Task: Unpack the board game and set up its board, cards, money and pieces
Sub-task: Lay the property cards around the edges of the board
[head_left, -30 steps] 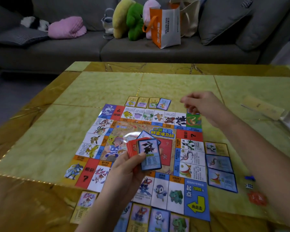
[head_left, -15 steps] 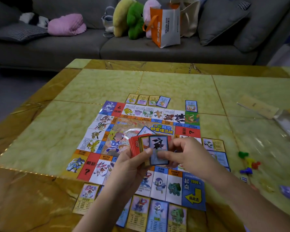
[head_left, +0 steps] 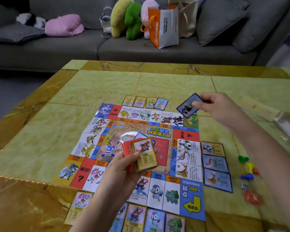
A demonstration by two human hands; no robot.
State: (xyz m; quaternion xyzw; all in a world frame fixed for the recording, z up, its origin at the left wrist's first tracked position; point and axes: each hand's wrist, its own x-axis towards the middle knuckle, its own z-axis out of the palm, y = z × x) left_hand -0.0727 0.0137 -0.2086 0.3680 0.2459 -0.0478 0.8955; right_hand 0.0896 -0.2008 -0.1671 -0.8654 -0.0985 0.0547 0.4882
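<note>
Right hand (head_left: 213, 106) pinched 1 blue-bordered card (head_left: 188, 106) by its edge, above far right corner of game board (head_left: 192, 198). Left hand (head_left: 124, 169) gripped card deck (head_left: 144, 154) over board centre. Cards likely thin, light, glossy, slippery; edge pinch suits.

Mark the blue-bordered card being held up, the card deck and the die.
blue-bordered card (head_left: 186, 109): head view, its dark picture face.
card deck (head_left: 145, 153): head view, top card's face.
die (head_left: 244, 186): head view, its visible side.
</note>
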